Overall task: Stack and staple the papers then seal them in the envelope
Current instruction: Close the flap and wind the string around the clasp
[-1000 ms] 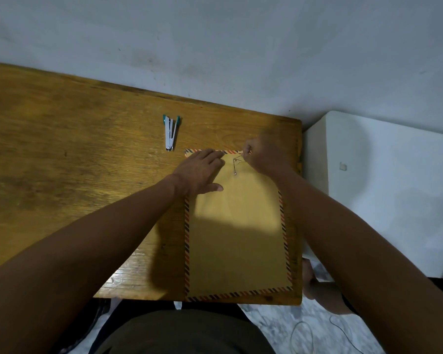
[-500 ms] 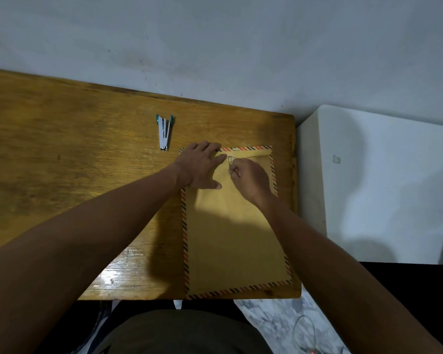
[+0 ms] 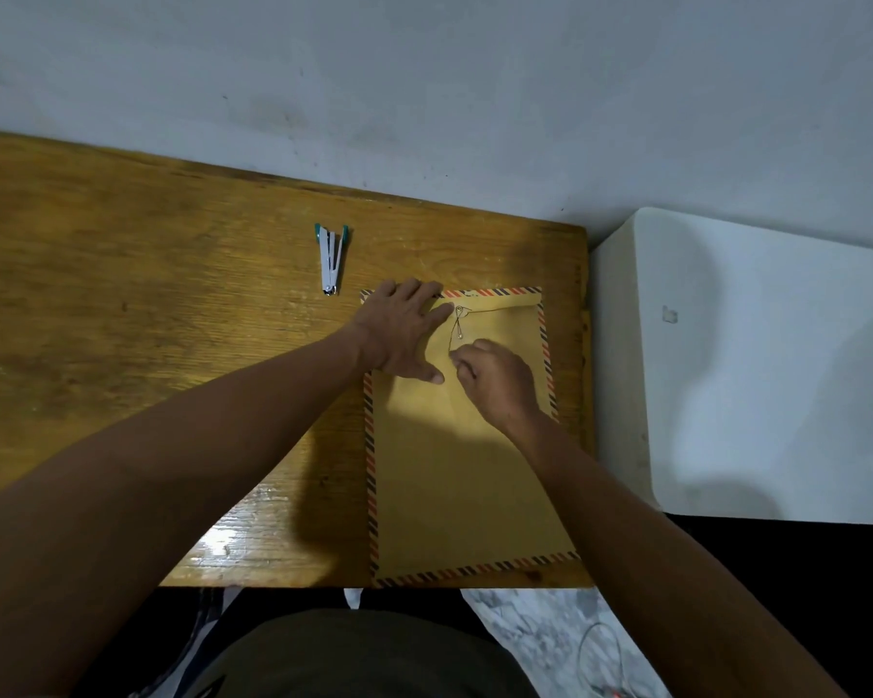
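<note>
A brown envelope (image 3: 464,476) with a red and dark striped border lies flat on the right part of the wooden desk (image 3: 147,345), its flap folded down at the far end. My left hand (image 3: 404,330) presses flat on the envelope's upper left corner. My right hand (image 3: 495,380) pinches the thin closure string (image 3: 458,327), which runs between the two small round fasteners near the flap. No papers are visible; whether they are inside the envelope cannot be seen. A white stapler (image 3: 331,259) with green ends lies on the desk, left of the envelope's far corner.
A white box-like unit (image 3: 752,370) stands right beside the desk's right edge. A pale wall runs behind the desk. Below the desk's near edge are my lap, a marbled floor and a thin cable (image 3: 595,647).
My right hand has moved from the flap's top right down and toward me, drawing the string along between the fasteners. My left hand has stayed pressed on the envelope's corner.
</note>
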